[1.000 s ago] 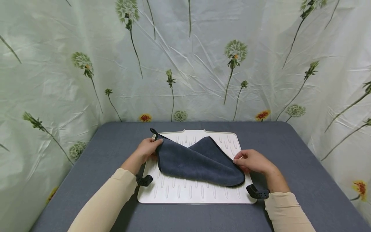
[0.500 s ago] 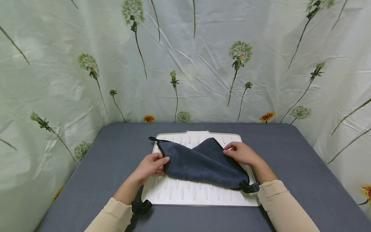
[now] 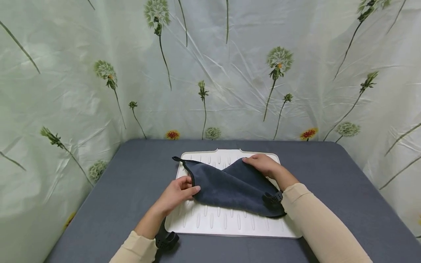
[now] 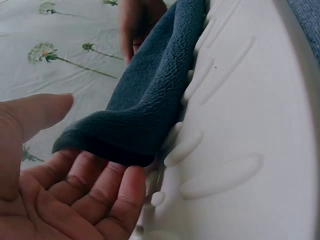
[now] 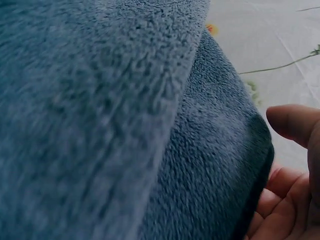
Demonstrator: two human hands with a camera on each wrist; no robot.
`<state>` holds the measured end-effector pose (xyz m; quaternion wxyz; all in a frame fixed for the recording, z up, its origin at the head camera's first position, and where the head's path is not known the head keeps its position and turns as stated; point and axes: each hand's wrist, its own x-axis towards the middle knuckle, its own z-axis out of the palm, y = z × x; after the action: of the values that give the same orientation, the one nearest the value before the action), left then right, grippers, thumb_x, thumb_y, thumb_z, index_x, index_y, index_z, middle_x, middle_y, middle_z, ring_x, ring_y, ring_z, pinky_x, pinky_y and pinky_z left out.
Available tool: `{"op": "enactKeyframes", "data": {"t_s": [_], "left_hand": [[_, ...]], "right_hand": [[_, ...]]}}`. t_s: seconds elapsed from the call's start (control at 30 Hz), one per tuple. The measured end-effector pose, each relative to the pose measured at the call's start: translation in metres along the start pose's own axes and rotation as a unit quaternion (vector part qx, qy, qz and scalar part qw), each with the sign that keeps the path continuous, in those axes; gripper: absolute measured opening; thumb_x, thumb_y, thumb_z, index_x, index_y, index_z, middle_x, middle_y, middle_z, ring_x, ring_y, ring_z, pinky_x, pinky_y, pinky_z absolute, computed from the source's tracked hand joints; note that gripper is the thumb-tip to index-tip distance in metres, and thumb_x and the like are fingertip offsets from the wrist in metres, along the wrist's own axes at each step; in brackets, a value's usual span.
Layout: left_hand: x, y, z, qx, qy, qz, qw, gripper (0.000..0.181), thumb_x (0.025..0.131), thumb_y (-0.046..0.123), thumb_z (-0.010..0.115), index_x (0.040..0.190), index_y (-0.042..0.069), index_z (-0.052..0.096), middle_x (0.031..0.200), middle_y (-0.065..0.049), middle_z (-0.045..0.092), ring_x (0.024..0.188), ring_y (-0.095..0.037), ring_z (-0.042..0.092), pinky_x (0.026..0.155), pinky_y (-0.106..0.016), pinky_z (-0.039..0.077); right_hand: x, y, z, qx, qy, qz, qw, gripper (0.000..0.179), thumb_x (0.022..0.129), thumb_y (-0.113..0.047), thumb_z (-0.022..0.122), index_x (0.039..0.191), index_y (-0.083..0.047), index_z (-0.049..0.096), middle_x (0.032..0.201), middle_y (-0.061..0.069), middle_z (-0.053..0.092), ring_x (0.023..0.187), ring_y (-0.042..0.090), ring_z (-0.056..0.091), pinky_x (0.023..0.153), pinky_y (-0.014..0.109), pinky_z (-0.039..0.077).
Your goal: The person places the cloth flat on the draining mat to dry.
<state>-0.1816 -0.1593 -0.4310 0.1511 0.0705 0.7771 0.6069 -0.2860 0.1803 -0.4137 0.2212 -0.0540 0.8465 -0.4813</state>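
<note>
Two hands [image 3: 177,191] [image 3: 264,165] shifted, one cloth [image 3: 227,188], one tray [image 3: 223,223]

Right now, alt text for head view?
A left hand is at the left edge, a right hand at a far corner, of a folded dark blue cloth lying on a white ridged tray. A flower-print sheet hangs behind the gray table.
</note>
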Motion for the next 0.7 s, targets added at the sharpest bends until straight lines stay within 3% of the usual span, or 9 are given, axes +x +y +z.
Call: {"op": "enactKeyframes", "data": {"t_s": [0.1, 0.27, 0.43, 0.53, 0.7], "left_hand": [[-0.001, 0.0, -0.001, 0.023, -0.011, -0.008, 0.9996, 0.03, 0.093, 0.02, 0.075, 0.106, -0.002, 0.059, 0.087, 0.0, 0.063, 0.081, -0.014, 0.061, 0.072, -0.028, 0.052], [-0.002, 0.001, 0.0, 0.084, -0.028, 0.008, 0.996, 0.034, 0.085, 0.013, 0.082, 0.107, -0.001, 0.06, 0.096, -0.006, 0.066, 0.087, -0.014, 0.061, 0.076, -0.028, 0.05], [-0.003, 0.001, 0.003, 0.151, -0.012, 0.024, 0.9882, 0.03, 0.081, 0.008, 0.083, 0.099, 0.003, 0.06, 0.099, -0.008, 0.067, 0.092, -0.015, 0.062, 0.08, -0.03, 0.05], [-0.002, 0.0, 0.003, 0.169, -0.002, 0.032, 0.9851, 0.025, 0.081, 0.005, 0.081, 0.093, 0.004, 0.059, 0.094, -0.006, 0.066, 0.089, -0.015, 0.061, 0.078, -0.03, 0.049], [-0.002, 0.0, 0.002, 0.156, -0.002, 0.037, 0.9871, 0.025, 0.085, 0.002, 0.078, 0.089, 0.003, 0.054, 0.086, -0.003, 0.055, 0.079, -0.014, 0.053, 0.067, -0.025, 0.043]], "right_hand": [[0.008, -0.005, 0.002, 0.031, -0.017, 0.034, 0.9988, 0.04, 0.104, -0.038, 0.056, 0.101, -0.001, 0.071, 0.079, -0.003, 0.065, 0.073, 0.012, 0.064, 0.07, 0.029, 0.054], [0.016, -0.011, 0.006, 0.026, -0.016, 0.088, 0.9957, 0.048, 0.103, -0.045, 0.055, 0.111, 0.001, 0.069, 0.097, 0.003, 0.067, 0.082, 0.014, 0.066, 0.08, 0.031, 0.054], [0.021, -0.013, 0.008, 0.031, -0.007, 0.113, 0.9931, 0.046, 0.101, -0.041, 0.059, 0.117, 0.002, 0.066, 0.113, 0.01, 0.065, 0.092, 0.017, 0.065, 0.088, 0.033, 0.053], [0.022, -0.01, 0.007, 0.039, -0.009, 0.108, 0.9934, 0.037, 0.1, -0.034, 0.062, 0.115, 0.0, 0.066, 0.109, 0.008, 0.066, 0.092, 0.017, 0.065, 0.087, 0.033, 0.053], [0.019, -0.005, 0.004, 0.063, -0.026, 0.077, 0.9947, 0.02, 0.101, -0.026, 0.062, 0.093, -0.01, 0.069, 0.088, -0.002, 0.066, 0.081, 0.015, 0.064, 0.078, 0.031, 0.053]]}}
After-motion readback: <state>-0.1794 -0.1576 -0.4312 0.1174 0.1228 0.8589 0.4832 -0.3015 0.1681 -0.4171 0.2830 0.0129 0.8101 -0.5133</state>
